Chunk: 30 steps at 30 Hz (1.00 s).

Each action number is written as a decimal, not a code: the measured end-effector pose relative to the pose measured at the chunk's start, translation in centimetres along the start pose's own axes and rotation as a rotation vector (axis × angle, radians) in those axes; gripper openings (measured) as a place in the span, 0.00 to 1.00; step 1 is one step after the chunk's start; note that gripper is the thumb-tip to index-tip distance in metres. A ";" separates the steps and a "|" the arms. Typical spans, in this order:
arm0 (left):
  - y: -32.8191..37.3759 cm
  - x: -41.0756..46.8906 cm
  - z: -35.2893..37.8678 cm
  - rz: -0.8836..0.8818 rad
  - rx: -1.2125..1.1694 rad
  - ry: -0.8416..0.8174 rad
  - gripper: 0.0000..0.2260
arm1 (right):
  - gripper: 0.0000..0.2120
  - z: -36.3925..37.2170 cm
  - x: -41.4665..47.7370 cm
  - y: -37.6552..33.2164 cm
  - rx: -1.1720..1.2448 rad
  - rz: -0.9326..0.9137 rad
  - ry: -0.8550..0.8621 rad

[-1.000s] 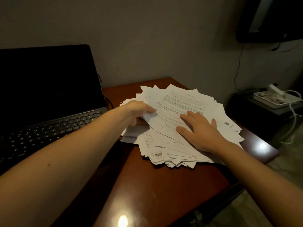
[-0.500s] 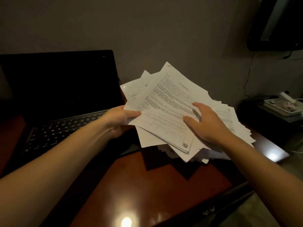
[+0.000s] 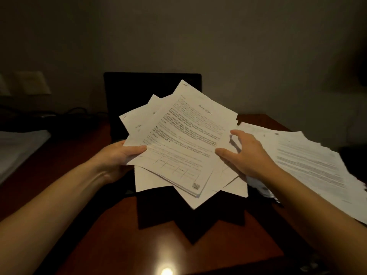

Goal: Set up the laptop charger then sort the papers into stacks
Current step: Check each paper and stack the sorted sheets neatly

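Note:
I hold a loose bundle of printed papers [image 3: 178, 139] above the brown table [image 3: 178, 247], in front of the black laptop [image 3: 147, 90], which it mostly hides. My left hand [image 3: 117, 157] grips the bundle's left edge with the thumb on top. My right hand [image 3: 248, 153] holds its right edge, thumb on the top sheet and fingers curled. The sheets are fanned out at uneven angles. A larger pile of papers [image 3: 309, 167] lies on the table to the right. No charger is visible to me.
Dark cables [image 3: 65, 114] run along the back left of the table. A pale flat stack [image 3: 17, 149] lies at the far left. A wall plate [image 3: 31, 82] sits above it. A lamp glare [image 3: 166, 271] shows near the table's front edge.
Both hands lifted a bundle off the big pile and carried it left, in front of the laptop. The view swung left, so the remaining pile now sits at the right.

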<state>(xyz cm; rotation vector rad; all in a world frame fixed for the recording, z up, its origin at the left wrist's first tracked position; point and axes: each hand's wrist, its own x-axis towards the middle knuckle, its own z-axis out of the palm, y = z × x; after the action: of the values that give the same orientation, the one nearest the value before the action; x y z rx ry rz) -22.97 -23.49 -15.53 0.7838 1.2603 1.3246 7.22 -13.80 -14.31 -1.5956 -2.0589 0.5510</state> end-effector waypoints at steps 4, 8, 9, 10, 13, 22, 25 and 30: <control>0.6 -2.4 -4.3 0.014 0.012 0.098 0.16 | 0.39 3.0 0.0 -3.5 -0.071 -0.082 -0.053; -0.1 -4.4 -7.7 0.208 0.516 0.443 0.33 | 0.34 6.8 -0.8 -6.2 -0.198 -0.244 -0.153; -0.5 -4.7 -8.5 0.228 0.672 0.520 0.41 | 0.32 7.9 -1.1 -6.7 -0.272 -0.281 -0.203; -0.9 -4.8 -9.3 0.225 0.839 0.568 0.47 | 0.31 8.9 -1.4 -7.1 -0.338 -0.307 -0.246; -2.3 -5.0 -11.1 0.307 1.352 0.497 0.42 | 0.29 10.7 -2.1 -8.3 -0.424 -0.365 -0.285; -2.2 -5.6 -8.6 0.232 1.756 -0.073 0.31 | 0.23 11.2 -2.7 -9.9 -0.349 -0.360 -0.253; -1.9 -5.9 -7.5 0.216 1.933 0.060 0.32 | 0.27 11.2 -2.6 -10.5 -0.406 -0.363 -0.225; -3.1 -4.9 -7.3 0.155 1.803 0.045 0.47 | 0.24 11.8 -1.2 -11.1 -0.268 -0.390 -0.214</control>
<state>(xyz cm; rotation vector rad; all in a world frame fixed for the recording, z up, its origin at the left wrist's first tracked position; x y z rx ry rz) -28.18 -30.39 -19.06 2.0217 2.3251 -0.0872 -8.12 -17.98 -17.59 -1.2571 -2.6138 0.3245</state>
